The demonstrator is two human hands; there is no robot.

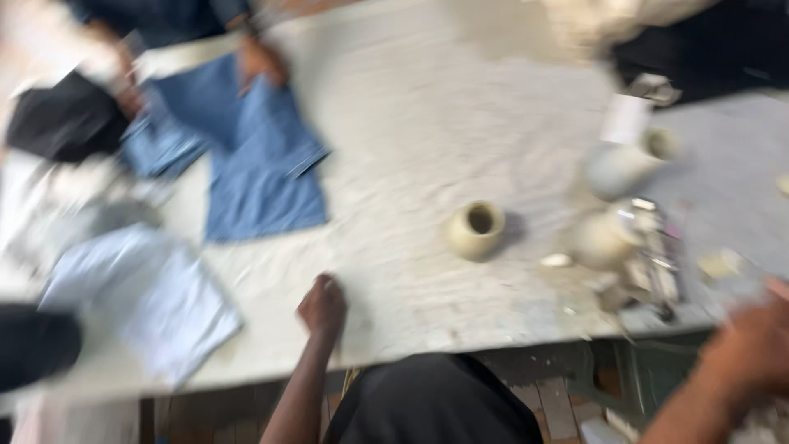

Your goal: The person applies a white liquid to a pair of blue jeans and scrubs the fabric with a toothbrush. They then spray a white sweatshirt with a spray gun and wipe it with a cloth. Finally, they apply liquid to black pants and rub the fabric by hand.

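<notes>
The left hand (322,306) rests curled and empty on the tabletop (427,140), the right hand (752,345) too blurred to tell, nearest a small, probably light, stiff thread cone (477,230), best gripped around its body

Frame blurred. Long bench (427,123) with pale, mottled grey-white top – fills most of view. Below its near edge: worn brick-patterned floor (551,407), green frame (649,370) beneath. Light even, soft.
</notes>
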